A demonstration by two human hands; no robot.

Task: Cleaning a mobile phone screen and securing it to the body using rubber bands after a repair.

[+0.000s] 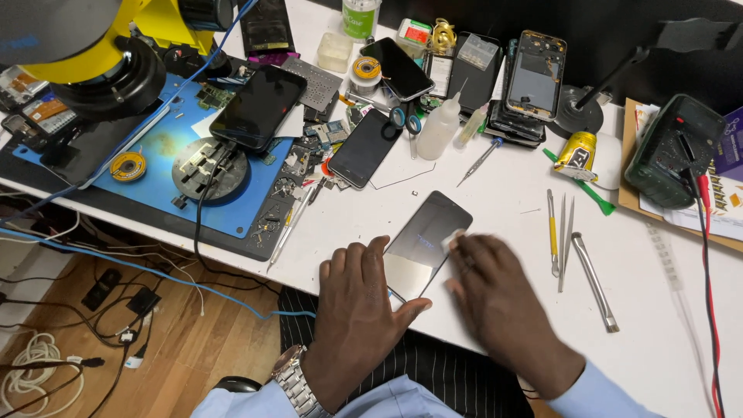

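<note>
Left hand point(357, 306): my palm lies flat on the white table point(658, 340), fingers spread; my thumb touches the near end of the phone point(426, 244). It grips nothing.
Right hand point(495, 298): my fingertips are bunched, pinching a small white pad point(452, 240) against the phone's glass. The hand is blurred.
Phone: a dark slab lying flat at the table's near edge, between my two hands, tilted so its far end points up and right.
Tools: tweezers and a yellow-handled pick point(552, 232) lie in a row just right of my right hand.
Yellow tube point(576, 153): a crumpled glue tube, yellow with a black label, beyond the tweezers.
Squeeze bottle point(439, 128): white, thin nozzle, standing among other phones at the back.
Green-labelled tub point(361, 17): clear, round, at the table's far edge.
Blue mat point(166, 139): left of centre, carrying a solder reel point(128, 166) and a round holder.
Meter point(669, 151): dark green case, far right, with a red lead point(708, 255) trailing toward me.
</note>
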